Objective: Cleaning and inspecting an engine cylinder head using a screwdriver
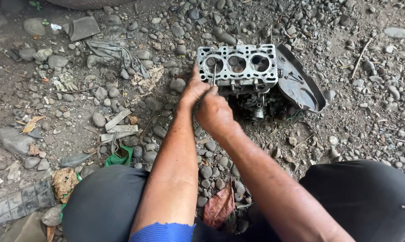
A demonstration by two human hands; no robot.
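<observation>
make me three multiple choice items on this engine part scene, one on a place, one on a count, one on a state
1. Where does the dark cover lie?
A. to the right of the cylinder head
B. on the person's knee
C. under the green rag

2. How many large round openings show in the cylinder head's face?
A. one
B. three
C. six

3. What does the right hand do?
A. lies flat on the ground
B. holds a thin metal tool against the head
C. grips a leaf

Answers: 1 A, the cover leans at the head's right edge. 2 B, three round openings sit in a row. 3 B, the fingers close on the tool, with the left hand beside it.
</observation>
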